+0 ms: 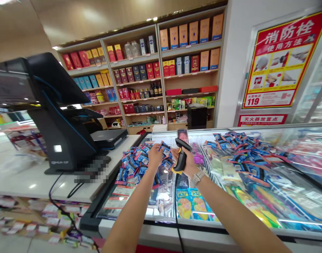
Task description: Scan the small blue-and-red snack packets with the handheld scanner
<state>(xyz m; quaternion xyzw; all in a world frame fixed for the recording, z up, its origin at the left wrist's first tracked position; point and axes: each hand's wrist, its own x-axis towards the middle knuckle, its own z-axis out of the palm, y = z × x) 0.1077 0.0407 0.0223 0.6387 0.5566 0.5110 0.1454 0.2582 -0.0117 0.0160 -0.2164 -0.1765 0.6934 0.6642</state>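
The right hand point(188, 162) grips the scanner point(181, 158); the left hand point(155, 156) pinches a blue packet point(165, 151) just beside it; best held flat, barcode facing the scanner.

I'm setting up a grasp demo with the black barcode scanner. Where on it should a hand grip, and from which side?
Grip the barcode scanner around its narrow handle, below the wider head, coming from the back so the head's front stays uncovered. The right hand holds it this way, upright, fingers wrapped round the handle, head pointing toward the blue packet in the left hand. Its cord hangs below the grip.
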